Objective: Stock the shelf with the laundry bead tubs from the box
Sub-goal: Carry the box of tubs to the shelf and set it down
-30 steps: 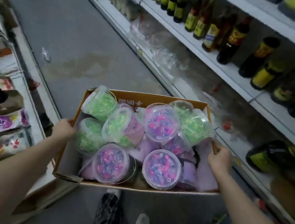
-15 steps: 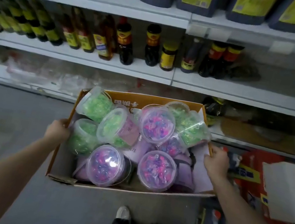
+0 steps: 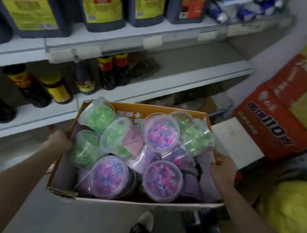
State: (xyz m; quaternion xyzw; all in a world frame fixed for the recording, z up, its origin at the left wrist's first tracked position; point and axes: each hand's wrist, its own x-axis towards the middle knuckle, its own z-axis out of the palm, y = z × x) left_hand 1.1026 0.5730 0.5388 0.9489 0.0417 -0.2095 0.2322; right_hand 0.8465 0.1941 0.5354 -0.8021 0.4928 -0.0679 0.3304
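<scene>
Shelving: we saw white metal store shelves (image 3: 178,73) ahead of both hands, running up and away past the left hand.
Carton: a red printed cardboard carton (image 3: 270,120) stood beyond the right hand, out to its right.
Box: an open brown cardboard box (image 3: 128,113) hung between the two hands, clear of the shelves and tipped towards us.
Sack: a yellow plastic sack (image 3: 291,212) lay to the right of the right forearm.
Jugs: dark plastic jugs with yellow and red labels (image 3: 101,0) stood on the shelf high above the left hand.
Left hand: the left hand (image 3: 60,141) gripped the box's left wall from outside, with the fingers curled at the rim.
Right hand: the right hand (image 3: 221,169) clasped the right wall, with its thumb hooked over the edge.
Tubs: we counted clear round tubs of green beads (image 3: 97,114) nearer the left hand. Clear round tubs of pink and purple beads (image 3: 162,180) were nearer the right hand. All were jumbled inside the box, several lying on their sides.
Bottles: small dark glass bottles with red caps (image 3: 107,71) stood on the shelf just beyond the left hand.
</scene>
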